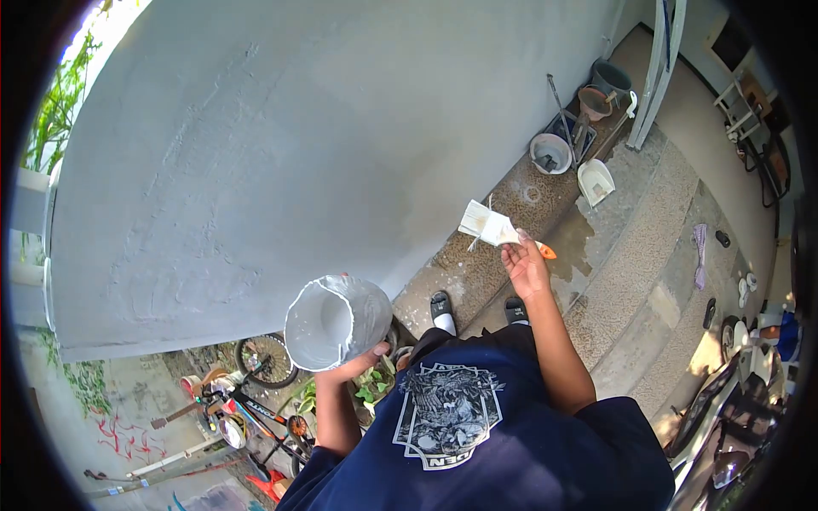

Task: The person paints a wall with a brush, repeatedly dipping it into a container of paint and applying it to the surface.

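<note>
My right hand grips a wide paintbrush by its orange-tipped handle. White paint coats the bristles, which point up and left toward the wall. My left hand holds a paint-smeared bucket from below and the side, with some of its fingers hidden behind it. The bucket is tilted so its open mouth faces me, and pale paint covers its inside. In front of me stands a grey painted wall with rough, patched streaks. The brush is apart from both the wall and the bucket.
Along the wall's foot stand a white pail, a dustpan, a brown pot and a dark bucket. A bicycle and leafy plants are at lower left. Steps run to the right, near a parked motorbike.
</note>
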Demonstrator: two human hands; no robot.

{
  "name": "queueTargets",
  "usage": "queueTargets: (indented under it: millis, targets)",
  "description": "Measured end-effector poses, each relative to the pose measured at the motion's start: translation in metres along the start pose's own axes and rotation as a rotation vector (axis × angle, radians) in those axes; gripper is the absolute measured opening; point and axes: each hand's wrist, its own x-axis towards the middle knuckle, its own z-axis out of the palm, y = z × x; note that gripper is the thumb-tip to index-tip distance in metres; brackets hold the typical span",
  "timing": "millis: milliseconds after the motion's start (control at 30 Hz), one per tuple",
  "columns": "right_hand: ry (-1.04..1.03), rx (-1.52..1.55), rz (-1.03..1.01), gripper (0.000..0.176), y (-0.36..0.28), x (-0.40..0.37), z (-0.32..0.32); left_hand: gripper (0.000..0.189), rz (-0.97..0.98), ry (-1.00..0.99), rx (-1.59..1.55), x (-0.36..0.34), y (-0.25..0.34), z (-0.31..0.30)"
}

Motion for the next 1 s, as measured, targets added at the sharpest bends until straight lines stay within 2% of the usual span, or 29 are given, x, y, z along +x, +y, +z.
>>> queueTargets:
  millis: [200, 367, 433, 533, 667, 733, 833, 1000]
  targets:
    - [0.004, 0.098, -0.057, 0.035, 0.049, 0.005, 0.055, 0.11, 0.055, -0.092, -0.145, 0.039, -0.039, -0.043]
    - [0.044, 0.138, -0.151, 0.034, 0.069, 0.006, 0.095, 0.107, 0.177, -0.18, -0.076, 0.069, -0.039, -0.071]
    - [0.051, 0.142, -0.186, 0.033, 0.073, 0.007, 0.114, 0.105, 0.107, -0.302, -0.126, 0.073, -0.043, -0.083]
    - [0.012, 0.117, -0.25, 0.032, 0.075, 0.014, 0.14, 0.106, 0.078, -0.34, -0.123, 0.08, -0.054, -0.091]
    - [-0.062, 0.129, -0.321, 0.031, 0.063, 0.02, 0.178, 0.105, 0.131, -0.359, -0.019, 0.088, -0.069, -0.098]
    - [-0.097, 0.134, -0.352, 0.031, 0.054, 0.017, 0.199, 0.102, 0.168, -0.231, -0.135, 0.091, -0.061, -0.096]
    - [-0.188, 0.155, -0.418, 0.028, 0.045, 0.007, 0.226, 0.102, 0.197, -0.229, -0.119, 0.096, -0.053, -0.096]
    - [-0.221, 0.15, -0.416, 0.027, 0.052, -0.001, 0.233, 0.101, 0.252, -0.205, -0.099, 0.101, -0.037, -0.097]
